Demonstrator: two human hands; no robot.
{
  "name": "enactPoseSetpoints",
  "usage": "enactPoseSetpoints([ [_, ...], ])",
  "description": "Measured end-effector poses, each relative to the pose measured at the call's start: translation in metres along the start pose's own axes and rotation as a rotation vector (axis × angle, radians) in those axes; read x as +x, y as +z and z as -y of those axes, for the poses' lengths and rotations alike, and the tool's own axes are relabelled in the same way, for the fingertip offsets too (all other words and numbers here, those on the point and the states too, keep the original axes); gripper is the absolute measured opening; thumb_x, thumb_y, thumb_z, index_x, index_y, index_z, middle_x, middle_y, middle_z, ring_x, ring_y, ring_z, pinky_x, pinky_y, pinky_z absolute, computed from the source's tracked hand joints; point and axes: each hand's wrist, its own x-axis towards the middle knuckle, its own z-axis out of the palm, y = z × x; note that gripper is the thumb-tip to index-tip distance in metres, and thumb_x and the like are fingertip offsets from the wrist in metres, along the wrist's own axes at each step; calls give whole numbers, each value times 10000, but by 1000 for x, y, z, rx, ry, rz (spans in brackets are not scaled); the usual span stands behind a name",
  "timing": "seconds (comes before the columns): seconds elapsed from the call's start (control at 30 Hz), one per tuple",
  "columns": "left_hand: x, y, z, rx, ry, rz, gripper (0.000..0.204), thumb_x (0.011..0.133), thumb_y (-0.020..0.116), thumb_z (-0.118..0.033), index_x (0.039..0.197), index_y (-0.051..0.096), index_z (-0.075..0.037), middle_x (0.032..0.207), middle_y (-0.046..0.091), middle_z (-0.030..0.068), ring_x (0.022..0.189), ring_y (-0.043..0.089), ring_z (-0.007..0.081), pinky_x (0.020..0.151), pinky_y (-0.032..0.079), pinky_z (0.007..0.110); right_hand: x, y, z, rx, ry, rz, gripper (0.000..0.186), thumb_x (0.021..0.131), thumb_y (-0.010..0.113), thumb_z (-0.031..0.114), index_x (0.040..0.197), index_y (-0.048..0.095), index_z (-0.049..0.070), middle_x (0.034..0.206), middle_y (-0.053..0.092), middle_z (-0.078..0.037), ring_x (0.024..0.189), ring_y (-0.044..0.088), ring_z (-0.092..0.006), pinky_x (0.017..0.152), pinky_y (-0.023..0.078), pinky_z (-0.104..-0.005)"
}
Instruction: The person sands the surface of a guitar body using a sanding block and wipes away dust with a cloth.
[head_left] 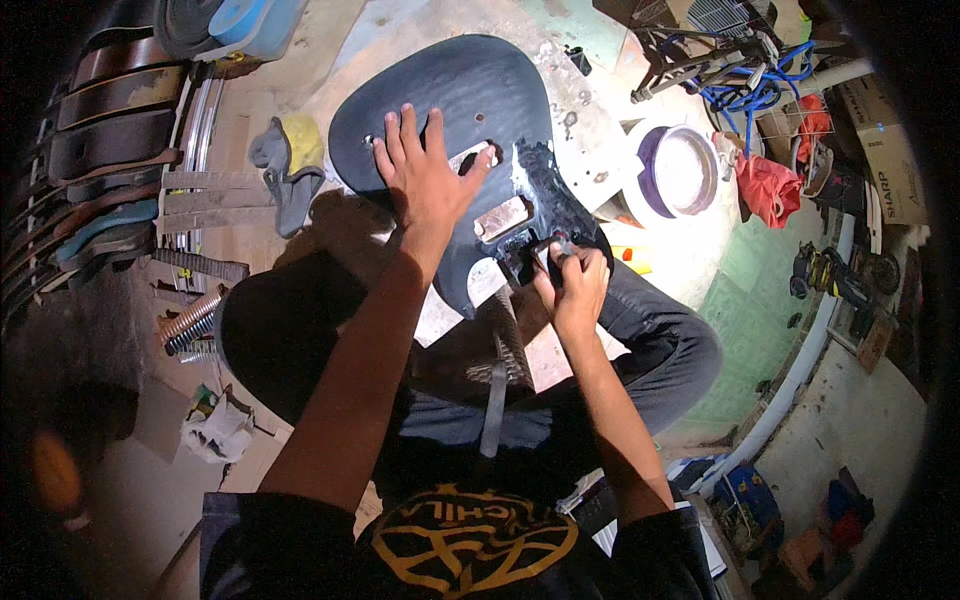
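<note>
A dark electric guitar body with cut-out cavities lies across my crossed legs. My left hand rests flat on its face, fingers spread, the thumb beside the upper cavity. At the body's nearer right end, my right hand is closed around a small dark piece that I cannot make out, pressing it to the surface beside the lower cavity. Around that spot the surface looks glossy and wet, with pale streaks, while the broad end looks matt.
A round basin stands to the right, near a red cloth and blue cable. A grey and yellow cloth lies left of the guitar body. Several curved brown and dark pieces line the far left.
</note>
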Motion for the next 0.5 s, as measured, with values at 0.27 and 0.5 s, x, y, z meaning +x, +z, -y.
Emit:
enactPoseSetpoints([
  [0.27, 3, -2, 0, 9, 21, 16, 800, 852, 681, -596, 1414, 538, -46, 1519, 408, 252, 1477, 278, 418, 1197, 159, 602, 22, 11, -2, -27, -35, -52, 451, 735, 838, 252, 1136, 673, 127, 1067, 615, -162, 962, 572, -356, 814, 432, -475],
  [0.5, 3, -3, 0, 8, 11, 8, 799, 853, 675, -606, 1410, 541, -49, 1524, 407, 243, 1472, 289, 423, 1198, 154, 601, 66, 11, 19, -30, 17, -45, 434, 765, 806, 223, 1166, 666, 134, 1063, 611, -159, 956, 585, -357, 801, 443, -471],
])
